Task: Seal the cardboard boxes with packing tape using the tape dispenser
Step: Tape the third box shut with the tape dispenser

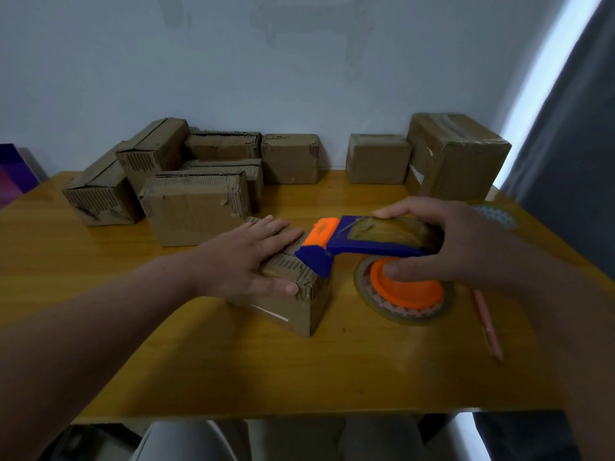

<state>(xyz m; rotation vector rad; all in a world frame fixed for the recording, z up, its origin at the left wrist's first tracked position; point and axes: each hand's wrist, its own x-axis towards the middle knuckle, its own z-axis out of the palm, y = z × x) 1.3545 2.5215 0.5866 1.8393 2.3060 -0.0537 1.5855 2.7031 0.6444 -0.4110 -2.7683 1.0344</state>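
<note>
far left: purple object (pixel 13 174) cut by the frame edge, beside the yellow wooden table (pixel 233 361). back left of the table: cluster of worn cardboard boxes (pixel 196 211), several touching, torn tape and bare corrugation on the edges; no print legible. one more box (pixel 289 159) stands against the wall just right of the cluster. left hand (pixel 246 261): fingers straight and together, palm pressed flat on top of the small box (pixel 293 314), thumb along its near top edge. the small box sits in the middle of the table, nearer than the others, one corner turned to the camera; a white strip on its front face, nothing readable on it. tape dispenser (pixel 366 242), blue body with orange head: head touches the right top edge of the small box, body reaches right, raised above the table. right hand (pixel 459 247): fingers curled over the dispenser's brown tape, thumb underneath, gripping it. below the hand an orange cup-shaped part sits over a tape roll (pixel 409 312) lying flat on the table; cannot tell whether it belongs to the dispenser. pink pencil (pixel 487 322) lies right of that roll. back right: low box (pixel 377 159) touching a large box (pixel 459 158) with a white label on its side, too blurred to read. a second roll (pixel 499 216) is partly hidden behind the right hand. grey curtain (pixel 572 161) at the far right.
</note>
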